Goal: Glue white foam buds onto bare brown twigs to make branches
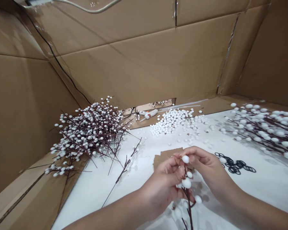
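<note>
Close in front of me is an artificial berry branch (189, 209), a dark brown stem with white ball berries along it. My left hand (163, 185) is closed around its upper part, fingers and thumb pinching the twigs. At the tip, the fingers of my right hand (204, 164) close on a white berry (185, 159). Whether that berry is fixed to its twig, I cannot make out. Under my hands lies a torn piece of cardboard (166, 155) on the white tabletop (96, 195).
A heap of berry branches (91, 127) stands at left, with a bare twig (124, 166) beside it. Loose white berries (172, 119) and a glue gun (148, 113) lie at the back. Black rings (235, 164) and more branches (266, 131) are at right. Cardboard walls (139, 64) surround the table.
</note>
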Demonstrator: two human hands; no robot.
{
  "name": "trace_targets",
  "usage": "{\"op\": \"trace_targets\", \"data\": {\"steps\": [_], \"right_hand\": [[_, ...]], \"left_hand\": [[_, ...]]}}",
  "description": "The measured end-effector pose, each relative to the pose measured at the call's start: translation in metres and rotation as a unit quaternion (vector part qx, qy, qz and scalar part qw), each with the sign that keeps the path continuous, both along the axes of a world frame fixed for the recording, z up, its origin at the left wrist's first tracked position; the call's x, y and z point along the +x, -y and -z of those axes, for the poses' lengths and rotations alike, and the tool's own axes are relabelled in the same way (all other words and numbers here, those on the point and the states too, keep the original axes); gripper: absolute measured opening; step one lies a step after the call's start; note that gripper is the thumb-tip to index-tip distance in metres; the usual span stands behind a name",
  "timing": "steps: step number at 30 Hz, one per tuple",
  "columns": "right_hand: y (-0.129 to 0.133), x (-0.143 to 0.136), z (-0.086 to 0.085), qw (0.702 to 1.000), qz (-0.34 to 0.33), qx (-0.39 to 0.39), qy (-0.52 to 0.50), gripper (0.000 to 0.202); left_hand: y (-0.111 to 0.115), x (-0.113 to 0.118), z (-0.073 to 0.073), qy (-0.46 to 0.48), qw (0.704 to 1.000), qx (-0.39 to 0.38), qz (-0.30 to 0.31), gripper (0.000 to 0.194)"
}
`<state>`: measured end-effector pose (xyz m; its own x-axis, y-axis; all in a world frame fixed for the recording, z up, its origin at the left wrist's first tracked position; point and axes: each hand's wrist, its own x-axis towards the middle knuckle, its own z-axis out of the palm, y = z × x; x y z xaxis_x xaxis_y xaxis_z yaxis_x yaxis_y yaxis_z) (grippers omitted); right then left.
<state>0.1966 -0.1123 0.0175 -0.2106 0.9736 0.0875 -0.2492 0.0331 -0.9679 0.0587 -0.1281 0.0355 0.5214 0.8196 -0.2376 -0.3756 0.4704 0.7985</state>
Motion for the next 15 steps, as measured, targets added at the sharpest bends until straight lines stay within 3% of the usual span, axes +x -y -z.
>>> {"op": "trace_targets", "data": {"steps": [6,11,15], "right_hand": [[-0.002,-0.001,-0.001,1.0,0.013,0.014,0.0,0.027],[0.002,-0.006,0.002,0.996,-0.06,-0.027,-0.054,0.024],[0.004,-0.01,0.009,0.989,-0.075,-0.071,-0.108,0.022]], "left_hand": [[0.0,-0.002,-0.002,-0.018,0.999,-0.025,-0.009,0.011],[0.001,-0.001,-0.004,-0.04,0.998,-0.051,-0.026,0.016],[0.001,0.002,-0.004,-0.029,0.997,-0.054,-0.049,0.018]]}}
